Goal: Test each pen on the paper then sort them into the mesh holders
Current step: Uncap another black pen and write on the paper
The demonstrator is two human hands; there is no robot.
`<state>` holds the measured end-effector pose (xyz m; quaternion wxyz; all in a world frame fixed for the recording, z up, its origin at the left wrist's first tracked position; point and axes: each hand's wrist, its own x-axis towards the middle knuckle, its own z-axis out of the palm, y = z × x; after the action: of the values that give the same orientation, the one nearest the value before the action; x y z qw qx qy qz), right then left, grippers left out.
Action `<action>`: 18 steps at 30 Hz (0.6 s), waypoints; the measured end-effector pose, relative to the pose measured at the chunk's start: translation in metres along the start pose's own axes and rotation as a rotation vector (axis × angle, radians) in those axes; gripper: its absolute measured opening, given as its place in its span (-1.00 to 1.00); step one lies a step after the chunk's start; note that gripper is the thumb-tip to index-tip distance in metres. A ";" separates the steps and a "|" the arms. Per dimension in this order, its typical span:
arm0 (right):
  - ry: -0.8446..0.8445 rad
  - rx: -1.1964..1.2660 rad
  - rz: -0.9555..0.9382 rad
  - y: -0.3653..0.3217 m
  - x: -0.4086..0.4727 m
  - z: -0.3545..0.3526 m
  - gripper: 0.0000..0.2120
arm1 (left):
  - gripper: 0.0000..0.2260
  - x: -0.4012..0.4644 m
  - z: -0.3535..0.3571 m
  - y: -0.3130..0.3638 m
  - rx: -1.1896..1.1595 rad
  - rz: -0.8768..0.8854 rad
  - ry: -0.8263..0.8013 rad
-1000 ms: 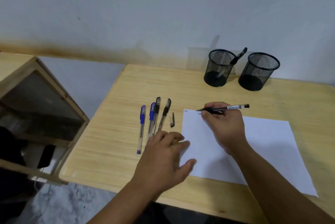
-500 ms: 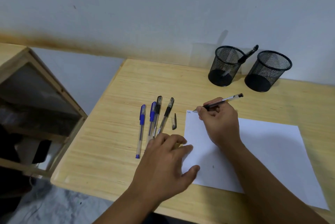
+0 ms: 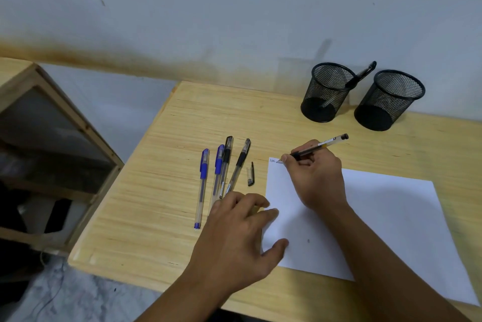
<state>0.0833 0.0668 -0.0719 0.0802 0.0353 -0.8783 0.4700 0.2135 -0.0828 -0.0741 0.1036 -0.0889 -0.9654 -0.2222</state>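
My right hand (image 3: pixel 317 175) grips a black pen (image 3: pixel 322 145) with its tip on the top left corner of the white paper (image 3: pixel 378 217), beside a small scribble. My left hand (image 3: pixel 240 238) rests flat, fingers on the paper's left edge and over the lower ends of the loose pens. Two blue pens (image 3: pixel 202 186) and two black pens (image 3: pixel 238 162) lie in a row left of the paper. A loose black cap (image 3: pixel 251 174) lies between them and the sheet. Two black mesh holders stand at the back: the left one (image 3: pixel 327 92) has a black pen in it, the right one (image 3: pixel 391 100) looks empty.
The wooden table (image 3: pixel 161 191) ends at its left edge near the blue pens. A wooden-framed piece of furniture (image 3: pixel 65 123) stands lower to the left. The wall runs right behind the holders.
The pen in my right hand has tilted more upright and its tip has come down onto the paper's corner. My left hand stays on the paper's edge.
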 end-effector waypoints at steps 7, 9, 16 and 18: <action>0.008 -0.021 -0.014 0.001 -0.001 0.000 -0.88 | -0.60 0.000 0.000 0.001 -0.008 0.002 0.008; 0.000 -0.023 -0.017 0.001 -0.001 0.000 -0.87 | -0.60 0.000 0.000 0.000 -0.006 0.003 0.008; 0.020 -0.014 -0.001 -0.001 -0.001 0.002 -0.87 | -0.60 0.000 0.000 0.001 -0.004 -0.006 0.002; 0.026 -0.009 0.001 -0.001 -0.001 0.002 -0.87 | -0.60 0.001 0.000 0.001 -0.007 -0.003 0.004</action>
<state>0.0839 0.0647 -0.0722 0.0914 0.0285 -0.8792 0.4667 0.2132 -0.0820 -0.0735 0.1051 -0.0872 -0.9645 -0.2261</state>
